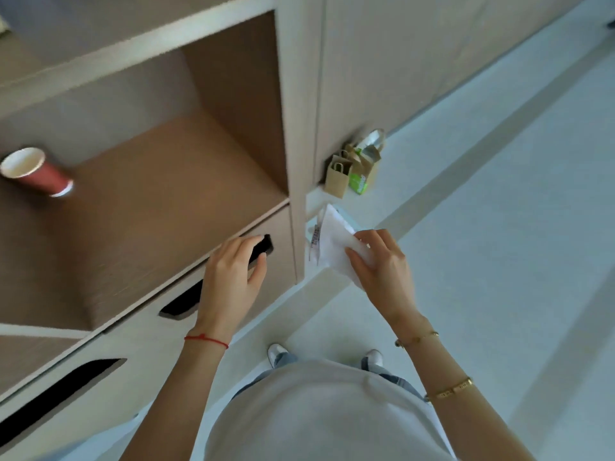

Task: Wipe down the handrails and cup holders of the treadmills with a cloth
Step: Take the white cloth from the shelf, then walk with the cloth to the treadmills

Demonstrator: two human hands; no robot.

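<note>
white cloth (336, 242) pinched in right hand (382, 264), kept off floor, ready for wiping. left hand (233, 277) hooked into drawer slot (261, 249), probably to move drawer. no treadmill visible. red cup (36, 171) on shelf.

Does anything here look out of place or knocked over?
Two things stand out. A red paper cup sits alone in the open shelf, though the wide lens may exaggerate its lean. Brown paper bags stand on the floor against the cabinet. No spill shows.
</note>
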